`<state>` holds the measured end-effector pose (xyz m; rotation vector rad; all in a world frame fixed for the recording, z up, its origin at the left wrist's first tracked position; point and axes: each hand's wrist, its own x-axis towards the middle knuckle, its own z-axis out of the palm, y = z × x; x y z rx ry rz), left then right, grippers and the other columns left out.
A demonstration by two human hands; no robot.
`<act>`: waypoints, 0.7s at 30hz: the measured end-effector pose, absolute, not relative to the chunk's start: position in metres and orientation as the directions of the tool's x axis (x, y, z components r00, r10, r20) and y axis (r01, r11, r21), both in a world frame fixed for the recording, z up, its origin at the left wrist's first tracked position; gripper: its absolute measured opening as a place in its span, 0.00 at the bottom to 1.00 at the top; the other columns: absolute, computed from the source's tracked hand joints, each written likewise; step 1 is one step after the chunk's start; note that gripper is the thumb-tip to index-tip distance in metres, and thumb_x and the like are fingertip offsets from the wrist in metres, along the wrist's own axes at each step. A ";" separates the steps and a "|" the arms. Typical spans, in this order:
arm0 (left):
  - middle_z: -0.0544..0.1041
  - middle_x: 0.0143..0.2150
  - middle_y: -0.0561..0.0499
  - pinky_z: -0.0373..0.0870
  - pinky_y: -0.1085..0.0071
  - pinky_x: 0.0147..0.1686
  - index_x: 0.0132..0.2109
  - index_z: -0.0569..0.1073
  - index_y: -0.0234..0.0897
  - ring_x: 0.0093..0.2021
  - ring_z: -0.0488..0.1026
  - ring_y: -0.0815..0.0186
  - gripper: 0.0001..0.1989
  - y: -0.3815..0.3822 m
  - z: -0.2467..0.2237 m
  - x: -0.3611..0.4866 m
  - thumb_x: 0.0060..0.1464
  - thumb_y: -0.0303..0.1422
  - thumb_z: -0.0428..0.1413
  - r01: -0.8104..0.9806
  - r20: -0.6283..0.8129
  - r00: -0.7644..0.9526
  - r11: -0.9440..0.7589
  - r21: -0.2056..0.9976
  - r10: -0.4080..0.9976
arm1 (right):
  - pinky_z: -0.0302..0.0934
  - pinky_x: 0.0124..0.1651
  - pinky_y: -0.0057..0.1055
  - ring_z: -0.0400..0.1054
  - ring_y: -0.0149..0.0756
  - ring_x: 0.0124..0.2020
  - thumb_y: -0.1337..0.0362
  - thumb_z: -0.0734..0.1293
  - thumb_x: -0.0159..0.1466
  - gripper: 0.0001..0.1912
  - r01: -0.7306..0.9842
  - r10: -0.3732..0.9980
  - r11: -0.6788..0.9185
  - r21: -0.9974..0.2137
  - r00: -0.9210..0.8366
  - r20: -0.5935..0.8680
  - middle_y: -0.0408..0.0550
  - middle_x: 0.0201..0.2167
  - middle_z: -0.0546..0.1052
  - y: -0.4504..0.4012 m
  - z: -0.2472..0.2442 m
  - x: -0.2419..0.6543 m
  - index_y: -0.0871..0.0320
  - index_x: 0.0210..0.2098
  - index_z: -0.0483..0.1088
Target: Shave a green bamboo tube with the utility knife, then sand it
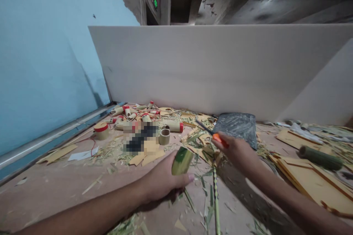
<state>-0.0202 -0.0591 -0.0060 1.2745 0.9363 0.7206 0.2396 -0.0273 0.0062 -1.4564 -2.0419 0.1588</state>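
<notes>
My left hand (161, 176) is wrapped round a short piece of green bamboo (182, 161), partly peeled to a paler yellow-green. The bamboo tilts up and to the right above the table. My right hand (238, 152), to the right and a little farther off, is closed on an orange-handled tool (220, 140). Its narrow dark blade points away to the upper left, apart from the bamboo; I cannot tell the tool's exact kind. Below the right hand a thin green patterned stick (216, 198) lies on the table. A pale open bamboo ring (164, 137) stands beyond my left hand.
Shavings (202, 183) litter the table (110, 194). Several red-ended bamboo tubes (174, 126) and a red-rimmed bamboo drum (101, 131) lie at the back left. A dark plastic bag (237, 126), wooden panels (309, 180) and a green bamboo length (321, 157) are rightward. A white board (206, 69) stands behind.
</notes>
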 end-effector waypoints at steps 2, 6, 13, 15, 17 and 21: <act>0.70 0.28 0.60 0.63 0.76 0.19 0.56 0.64 0.39 0.21 0.64 0.73 0.33 -0.061 -0.004 -0.021 0.52 0.46 0.71 0.036 -0.184 0.463 0.189 0.981 0.867 | 0.60 0.29 0.33 0.70 0.40 0.23 0.44 0.61 0.74 0.24 0.837 0.887 0.352 -0.418 -0.155 0.436 0.49 0.24 0.79 -0.019 0.010 0.251 0.56 0.38 0.77; 0.71 0.30 0.59 0.64 0.76 0.20 0.60 0.63 0.39 0.22 0.66 0.72 0.37 -0.060 -0.003 -0.021 0.51 0.47 0.71 0.003 -0.189 0.496 0.216 0.976 0.847 | 0.60 0.31 0.29 0.67 0.36 0.25 0.45 0.62 0.74 0.22 0.818 0.884 0.391 -0.421 -0.206 0.419 0.45 0.26 0.78 -0.023 0.009 0.252 0.55 0.38 0.75; 0.76 0.34 0.53 0.68 0.73 0.28 0.56 0.63 0.37 0.25 0.69 0.72 0.34 -0.056 -0.005 -0.024 0.52 0.47 0.70 -0.018 -0.215 0.527 0.264 0.964 0.822 | 0.57 0.30 0.29 0.66 0.35 0.24 0.47 0.60 0.76 0.22 0.763 0.872 0.468 -0.445 -0.317 0.374 0.40 0.23 0.74 -0.044 0.015 0.233 0.55 0.37 0.75; 0.77 0.37 0.52 0.67 0.73 0.28 0.54 0.63 0.38 0.26 0.70 0.72 0.33 -0.056 -0.004 -0.024 0.50 0.45 0.71 -0.014 -0.232 0.523 0.281 0.960 0.820 | 0.59 0.32 0.29 0.70 0.36 0.27 0.48 0.59 0.76 0.21 0.731 0.860 0.501 -0.462 -0.362 0.359 0.41 0.27 0.77 -0.049 0.017 0.229 0.54 0.41 0.76; 0.77 0.39 0.51 0.66 0.73 0.27 0.52 0.65 0.38 0.26 0.69 0.72 0.32 -0.056 -0.004 -0.024 0.49 0.44 0.72 0.008 -0.243 0.520 0.279 0.960 0.819 | 0.61 0.35 0.30 0.73 0.38 0.31 0.50 0.59 0.77 0.19 0.695 0.846 0.533 -0.482 -0.419 0.329 0.44 0.31 0.80 -0.053 0.017 0.227 0.54 0.42 0.76; 0.75 0.36 0.53 0.65 0.73 0.24 0.49 0.67 0.38 0.25 0.67 0.72 0.33 -0.056 -0.004 -0.023 0.46 0.48 0.74 0.046 -0.243 0.514 0.256 0.966 0.823 | 0.60 0.34 0.32 0.73 0.41 0.31 0.49 0.60 0.75 0.18 0.718 0.848 0.528 -0.454 -0.477 0.232 0.48 0.32 0.81 -0.061 0.016 0.224 0.54 0.40 0.74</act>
